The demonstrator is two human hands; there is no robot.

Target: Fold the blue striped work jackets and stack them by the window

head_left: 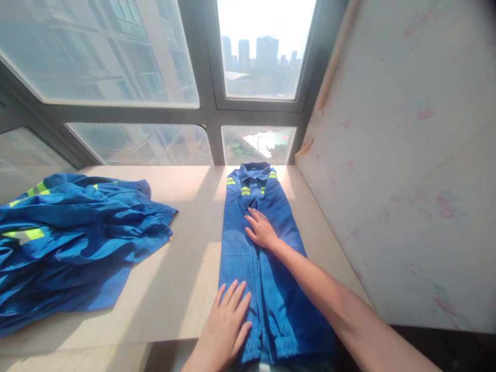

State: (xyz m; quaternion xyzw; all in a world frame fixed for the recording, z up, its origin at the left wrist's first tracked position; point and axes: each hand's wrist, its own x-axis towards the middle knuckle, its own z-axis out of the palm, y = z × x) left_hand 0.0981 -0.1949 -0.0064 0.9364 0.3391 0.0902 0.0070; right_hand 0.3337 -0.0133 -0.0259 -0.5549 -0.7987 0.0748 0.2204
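Folded blue work jacket [237, 243]: right part of the tabletop [186, 279] | our left hand [227, 325]: at the tabletop's front edge, fingers slightly spread | our right hand [264, 232]: farther in, fingers spread | we'd probably smooth best with flat palms, sleeves [282, 318] kept aligned

Shows a bare left grip [220, 328] and bare right grip [263, 232], slim fingers [230, 292] with rounded tips, and a smooth, bare right forearm [321, 284]
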